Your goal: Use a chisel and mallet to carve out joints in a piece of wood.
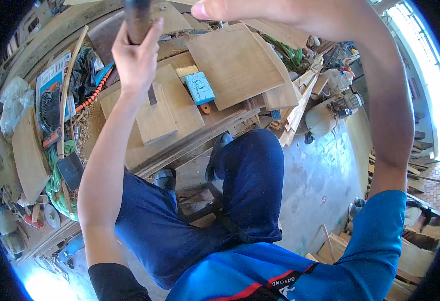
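My left hand (137,60) grips a dark cylindrical handle (136,17) at the top of the view. Below this hand a flat dark metal strip (153,99) meets a light wooden block (156,122); whether it joins the handle I cannot tell. The block rests on a wider board (185,113). My right hand (235,10) reaches in along the top edge, its thumb showing and its fingers out of sight. A cracked blue rectangular pad or block (199,88) lies beside a square board (234,65), with a small orange-tan piece (205,108) under it.
The workbench (94,128) holds bags, a black dustpan-like item (71,170), an orange coiled cord (94,95) and shavings. An air compressor (325,118) and offcuts (298,115) are at the right. My legs sit below the bench edge. More planks (330,248) lie lower right.
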Available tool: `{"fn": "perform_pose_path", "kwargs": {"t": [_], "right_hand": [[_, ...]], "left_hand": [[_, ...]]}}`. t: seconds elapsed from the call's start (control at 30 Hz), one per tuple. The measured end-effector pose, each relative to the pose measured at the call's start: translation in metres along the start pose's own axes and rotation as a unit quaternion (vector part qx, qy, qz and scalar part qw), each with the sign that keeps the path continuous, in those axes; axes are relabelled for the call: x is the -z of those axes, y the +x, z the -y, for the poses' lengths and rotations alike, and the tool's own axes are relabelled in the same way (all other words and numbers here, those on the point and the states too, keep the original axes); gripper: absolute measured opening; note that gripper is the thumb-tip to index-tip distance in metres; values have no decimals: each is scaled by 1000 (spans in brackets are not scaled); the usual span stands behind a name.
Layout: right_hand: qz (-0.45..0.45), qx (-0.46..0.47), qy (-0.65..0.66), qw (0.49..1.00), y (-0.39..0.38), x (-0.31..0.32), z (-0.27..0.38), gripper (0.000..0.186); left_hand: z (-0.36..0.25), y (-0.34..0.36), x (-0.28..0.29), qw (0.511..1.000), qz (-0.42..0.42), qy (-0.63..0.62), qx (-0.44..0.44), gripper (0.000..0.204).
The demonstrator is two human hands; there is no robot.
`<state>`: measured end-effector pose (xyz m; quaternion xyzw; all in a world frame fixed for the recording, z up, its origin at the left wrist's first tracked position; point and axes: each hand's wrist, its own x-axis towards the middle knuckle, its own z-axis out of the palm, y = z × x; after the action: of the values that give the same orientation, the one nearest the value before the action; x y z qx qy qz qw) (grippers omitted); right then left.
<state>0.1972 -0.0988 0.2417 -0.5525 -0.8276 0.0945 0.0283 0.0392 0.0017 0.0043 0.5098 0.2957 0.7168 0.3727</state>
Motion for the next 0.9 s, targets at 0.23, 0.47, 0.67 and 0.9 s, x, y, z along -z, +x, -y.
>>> {"fn": "perform_pose_path", "kwargs": {"t": [0.23, 0.47, 0.67, 0.9], "right_hand": [[-99, 225, 83, 966, 7, -12, -28, 49], [27, 50, -30, 998, 14, 0, -21, 54], [-32, 97, 11, 995, 14, 3, -17, 51], [-14, 140, 25, 990, 13, -4, -22, 50]], "left_hand": [[-4, -1, 5, 1000, 5, -30, 5, 18], [-6, -3, 0, 1000, 28, 0, 10, 18], [-5, -5, -2, 1000, 16, -9, 16, 17], [-4, -3, 1, 1000, 15, -14, 5, 17]]}}
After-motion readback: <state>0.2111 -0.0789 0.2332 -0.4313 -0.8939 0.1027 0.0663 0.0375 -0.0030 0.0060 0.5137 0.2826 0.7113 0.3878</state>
